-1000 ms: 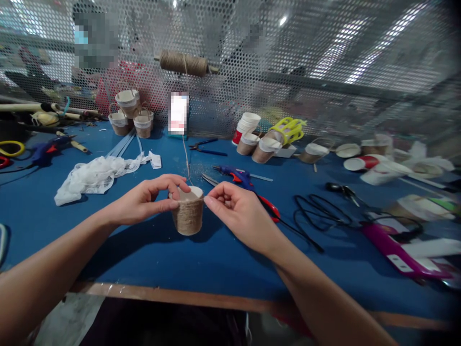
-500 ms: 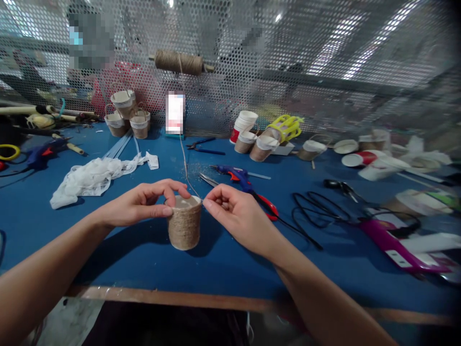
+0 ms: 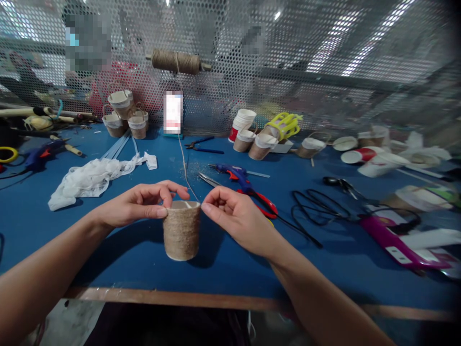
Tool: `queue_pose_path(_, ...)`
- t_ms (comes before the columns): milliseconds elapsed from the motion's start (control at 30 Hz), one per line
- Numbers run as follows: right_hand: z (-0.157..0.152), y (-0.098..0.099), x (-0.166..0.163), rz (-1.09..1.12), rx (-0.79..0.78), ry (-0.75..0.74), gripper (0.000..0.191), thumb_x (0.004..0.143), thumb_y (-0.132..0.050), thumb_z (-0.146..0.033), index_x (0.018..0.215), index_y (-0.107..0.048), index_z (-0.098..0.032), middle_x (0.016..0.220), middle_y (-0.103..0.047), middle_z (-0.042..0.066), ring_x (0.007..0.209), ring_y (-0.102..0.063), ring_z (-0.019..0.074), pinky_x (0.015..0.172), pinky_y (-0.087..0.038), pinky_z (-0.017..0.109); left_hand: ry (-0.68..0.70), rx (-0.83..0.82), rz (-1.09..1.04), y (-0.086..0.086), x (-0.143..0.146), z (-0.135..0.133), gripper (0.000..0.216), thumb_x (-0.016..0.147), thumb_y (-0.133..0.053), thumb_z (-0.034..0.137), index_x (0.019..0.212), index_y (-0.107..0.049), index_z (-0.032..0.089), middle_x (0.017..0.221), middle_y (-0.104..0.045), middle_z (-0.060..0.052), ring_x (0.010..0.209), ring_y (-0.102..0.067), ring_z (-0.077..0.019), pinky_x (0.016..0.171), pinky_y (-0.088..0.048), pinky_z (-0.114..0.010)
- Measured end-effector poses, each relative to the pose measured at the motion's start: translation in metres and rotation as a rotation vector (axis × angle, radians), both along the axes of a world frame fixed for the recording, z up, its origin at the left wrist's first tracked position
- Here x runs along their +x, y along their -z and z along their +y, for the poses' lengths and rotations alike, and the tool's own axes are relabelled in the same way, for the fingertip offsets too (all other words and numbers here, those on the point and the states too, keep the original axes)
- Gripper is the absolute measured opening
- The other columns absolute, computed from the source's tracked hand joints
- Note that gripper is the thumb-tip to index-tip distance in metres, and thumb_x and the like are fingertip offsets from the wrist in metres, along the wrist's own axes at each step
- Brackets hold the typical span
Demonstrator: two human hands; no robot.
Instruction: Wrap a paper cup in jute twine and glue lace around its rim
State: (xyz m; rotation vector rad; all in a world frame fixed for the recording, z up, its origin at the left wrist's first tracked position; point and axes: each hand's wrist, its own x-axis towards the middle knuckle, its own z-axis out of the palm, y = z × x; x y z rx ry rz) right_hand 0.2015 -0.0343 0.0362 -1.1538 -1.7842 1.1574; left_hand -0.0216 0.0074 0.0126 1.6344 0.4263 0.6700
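Cup (image 3: 181, 234): upright, center of the frame, slightly low
Left hand (image 3: 144, 204): pinching the rim
Right hand (image 3: 234, 216): pinching twine (image 3: 185, 166) just beside the rim
Spool (image 3: 175, 62): upper middle

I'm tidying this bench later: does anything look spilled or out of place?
Two things. Pale bits lie scattered on the blue tabletop beside the twine, like a spill. At the right, a red-and-white paper cup lies on its side, unlike the upright twine-covered baskets at left.

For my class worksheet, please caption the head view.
Left hand holds a twine-wrapped cup; right hand pinches twine at its rim.
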Motion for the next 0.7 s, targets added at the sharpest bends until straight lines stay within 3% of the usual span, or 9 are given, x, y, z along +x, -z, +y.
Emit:
queue_pose_path(233,-0.0004,0.0020,-0.0001,0.063,-0.039,-0.014,0.008,0.078,-0.055,-0.023,0.076,-0.050,-0.017,0.064,-0.047,-0.005,0.053,-0.042,0.0060,0.048,-0.035,0.020,0.039,-0.041,-0.024,0.0027,-0.0018,0.0014,0.012,0.080,-0.062,0.028,0.075,-0.060,0.017,0.118,-0.054,-0.008,0.125,-0.038,-0.0288,0.099,-0.035,-0.043)
queue_pose_path(433,0.0012,0.0039,0.0024,0.082,-0.110,-0.145,0.015,0.084,-0.049,-0.023,0.092,-0.058,-0.014,0.062,-0.048,-0.005,0.052,-0.043,0.0063,0.044,-0.032,0.020,0.054,-0.100,-0.049,0.0052,-0.0019,0.0012,0.009,0.080,-0.062,0.025,0.077,-0.060,0.017,0.121,-0.052,-0.007,0.121,-0.041,-0.0275,0.096,-0.037,-0.039)
queue_pose_path(700,0.0040,0.0067,0.0052,0.003,0.006,-0.139,0.011,0.086,-0.046,-0.023,0.085,-0.054,-0.017,0.064,-0.047,-0.004,0.053,-0.042,0.0070,0.047,-0.033,0.021,-0.058,-0.154,-0.057,0.0080,0.0016,0.0024,0.010,0.078,-0.064,0.027,0.080,-0.063,0.018,0.118,-0.055,-0.006,0.108,-0.051,-0.0228,0.089,-0.041,-0.034)
